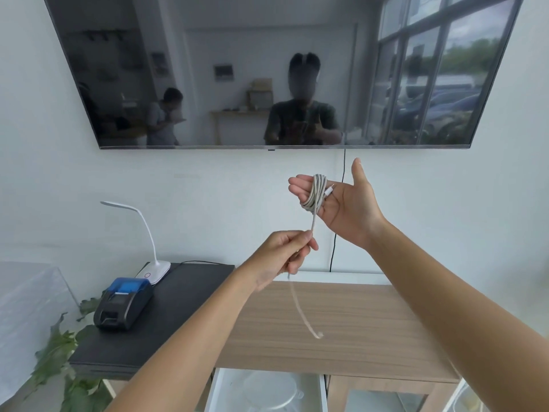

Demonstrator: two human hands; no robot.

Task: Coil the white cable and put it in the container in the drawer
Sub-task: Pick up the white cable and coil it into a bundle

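The white cable (315, 193) is wound in several loops around the fingers of my right hand (344, 203), which is raised palm up with the thumb out; a white plug end lies on the palm. A straight length runs down to my left hand (285, 252), which pinches it between thumb and fingers. The loose tail (300, 310) hangs below that hand over the wooden cabinet top (341, 322). The open white drawer (269, 391) shows at the bottom edge, with a clear round container (274, 389) inside.
A dark side table (166, 316) on the left carries a blue-and-black printer (123, 304) and a white desk lamp (154, 269). Green leaves (59, 352) sit at the lower left. A wall television (282, 69) hangs above, with a black cord (335, 248) running down.
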